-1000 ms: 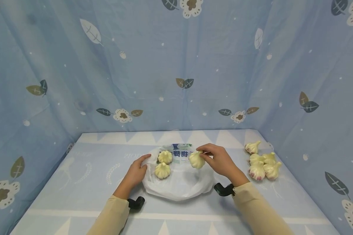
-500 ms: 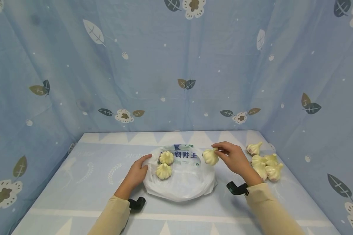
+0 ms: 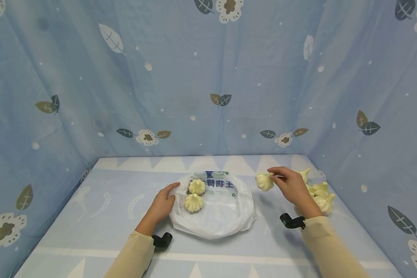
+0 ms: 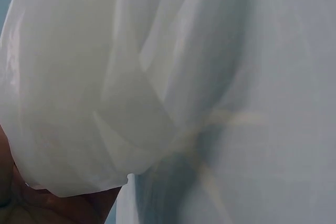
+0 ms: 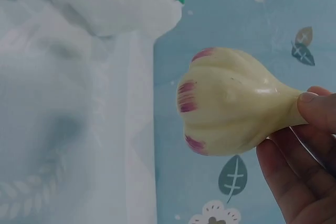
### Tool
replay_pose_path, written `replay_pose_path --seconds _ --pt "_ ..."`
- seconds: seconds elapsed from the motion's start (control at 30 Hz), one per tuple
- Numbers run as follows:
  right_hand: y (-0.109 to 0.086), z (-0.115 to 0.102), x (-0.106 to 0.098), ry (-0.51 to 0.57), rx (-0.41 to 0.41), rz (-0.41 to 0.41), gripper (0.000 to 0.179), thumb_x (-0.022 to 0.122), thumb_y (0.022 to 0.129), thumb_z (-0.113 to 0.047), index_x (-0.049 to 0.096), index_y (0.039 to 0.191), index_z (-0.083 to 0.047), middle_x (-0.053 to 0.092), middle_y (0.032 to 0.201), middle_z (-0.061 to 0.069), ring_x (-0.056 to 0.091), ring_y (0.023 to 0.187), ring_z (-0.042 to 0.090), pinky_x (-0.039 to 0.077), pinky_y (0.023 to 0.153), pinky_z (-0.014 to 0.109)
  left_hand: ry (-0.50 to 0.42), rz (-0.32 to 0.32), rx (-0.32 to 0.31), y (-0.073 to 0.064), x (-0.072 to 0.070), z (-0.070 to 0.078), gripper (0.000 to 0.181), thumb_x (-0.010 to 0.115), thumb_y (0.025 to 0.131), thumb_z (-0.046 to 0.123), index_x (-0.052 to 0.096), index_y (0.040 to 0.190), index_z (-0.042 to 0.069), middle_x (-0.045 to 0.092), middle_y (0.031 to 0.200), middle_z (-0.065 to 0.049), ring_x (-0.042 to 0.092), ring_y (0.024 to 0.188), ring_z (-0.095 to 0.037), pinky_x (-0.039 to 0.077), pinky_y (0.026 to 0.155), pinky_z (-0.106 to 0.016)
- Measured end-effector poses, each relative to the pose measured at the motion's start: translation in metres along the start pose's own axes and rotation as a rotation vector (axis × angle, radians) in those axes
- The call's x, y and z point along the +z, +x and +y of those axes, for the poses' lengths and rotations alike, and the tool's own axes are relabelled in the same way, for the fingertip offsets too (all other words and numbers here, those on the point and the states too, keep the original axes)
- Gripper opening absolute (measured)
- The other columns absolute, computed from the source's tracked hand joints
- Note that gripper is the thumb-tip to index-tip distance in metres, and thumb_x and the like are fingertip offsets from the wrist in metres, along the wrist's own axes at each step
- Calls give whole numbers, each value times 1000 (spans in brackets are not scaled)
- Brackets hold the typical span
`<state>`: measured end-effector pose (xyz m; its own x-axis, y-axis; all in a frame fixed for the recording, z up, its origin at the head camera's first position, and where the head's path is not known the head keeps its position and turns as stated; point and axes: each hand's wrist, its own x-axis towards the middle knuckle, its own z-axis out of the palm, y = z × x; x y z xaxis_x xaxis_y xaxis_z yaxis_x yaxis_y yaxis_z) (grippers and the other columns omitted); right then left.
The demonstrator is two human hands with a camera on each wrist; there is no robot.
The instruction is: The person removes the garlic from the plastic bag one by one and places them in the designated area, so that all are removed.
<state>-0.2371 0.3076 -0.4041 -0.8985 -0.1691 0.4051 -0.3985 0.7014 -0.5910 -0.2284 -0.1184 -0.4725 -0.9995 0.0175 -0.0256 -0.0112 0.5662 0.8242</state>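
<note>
My right hand [image 3: 292, 187] pinches a garlic bulb [image 3: 264, 182] by its stem, raised over the table to the right of a white plastic bag [image 3: 213, 224]. The right wrist view shows this cream bulb [image 5: 231, 103] on its side, with purple streaks at its root end. At the bag's left rim, my left hand [image 3: 161, 202] holds the edge of the plastic. White film [image 4: 68, 103] covers most of the left wrist view and hides the fingers there. Two garlic bulbs, one farther [image 3: 197, 187] and one nearer [image 3: 193, 203], lie on the left inside the spread bag.
Several more garlic bulbs [image 3: 322, 202] sit in a group at the table's right side, partly hidden behind my right hand. A patterned blue cloth [image 3: 208, 77] hangs behind the table [image 3: 100, 216] and at both sides.
My right hand has moved right with the garlic bulb, from over the bag to beside it. It now overlaps the group of bulbs in view. The left hand stays at the bag's rim.
</note>
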Motion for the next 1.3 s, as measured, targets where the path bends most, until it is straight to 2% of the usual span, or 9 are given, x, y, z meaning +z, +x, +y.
replay_pose_path --seconds 0.23,0.43,0.67,0.83,1.13,1.3 --pt "-3 11 -5 -48 62 6 28 61 95 -12 65 123 -9 64 124 16 68 103 34 58 81 45 2 1 -12 -1 0 0 51 40 96 5 44 146 17 36 154 -18 27 145 -37 25 116 -59" --pt "-5 21 -11 -49 160 -17 30 59 97 -14 62 126 -9 62 128 19 65 109 38 56 85 49 -5 -2 -24 -2 0 0 51 41 96 5 44 146 18 35 155 -17 27 146 -36 26 116 -58" --pt "-6 29 -16 -58 232 -20 28 58 97 -16 63 123 -8 63 127 21 63 112 40 55 86 51 -12 -3 -13 -1 1 -3 51 41 97 6 45 146 19 35 155 -16 27 146 -35 26 116 -58" --pt "-8 37 -21 -62 279 -44 31 56 98 -18 62 126 -8 63 126 20 62 113 39 56 84 48 -7 -7 -9 -1 0 -4 50 41 97 6 44 146 19 35 155 -16 27 146 -35 27 115 -58" --pt "-10 52 -25 -81 316 -46 29 54 98 -14 60 125 -6 63 123 21 61 111 36 53 83 43 -11 -11 -2 -1 -2 -1 50 41 97 6 45 145 17 35 154 -18 26 146 -37 24 117 -58" --pt "-11 55 -26 -121 320 -39 28 54 97 -16 61 123 -6 64 121 21 62 110 36 53 86 46 -5 -12 -6 -1 -2 -1 50 41 97 6 45 146 17 35 154 -19 26 145 -37 24 116 -58"
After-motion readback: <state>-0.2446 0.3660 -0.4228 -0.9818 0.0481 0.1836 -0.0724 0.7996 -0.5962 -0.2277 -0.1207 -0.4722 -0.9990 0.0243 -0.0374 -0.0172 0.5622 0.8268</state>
